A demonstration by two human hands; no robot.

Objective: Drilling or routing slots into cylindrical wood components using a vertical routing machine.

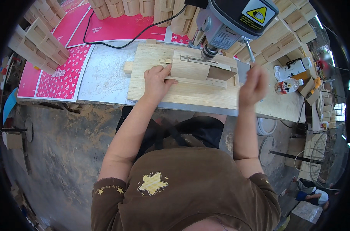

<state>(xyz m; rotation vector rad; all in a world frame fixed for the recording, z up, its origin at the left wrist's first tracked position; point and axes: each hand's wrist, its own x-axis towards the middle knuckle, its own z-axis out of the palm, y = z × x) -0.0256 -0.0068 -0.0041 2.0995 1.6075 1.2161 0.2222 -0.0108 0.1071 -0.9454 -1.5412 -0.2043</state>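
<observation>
The left hand lies flat on a wooden jig board on the worktop, fingertips pressing a small curved wooden piece under the chuck of a grey drill press. The right hand is raised, closed around the press's feed lever. Stacked wooden pieces sit on pink printed sheets; a plastic bottle lies at right.

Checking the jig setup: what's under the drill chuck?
Under the drill chuck lies a curved wooden piece on a plywood jig board. The left hand presses on the piece's left edge. The bit's tip and any hole are hidden by the chuck.
</observation>
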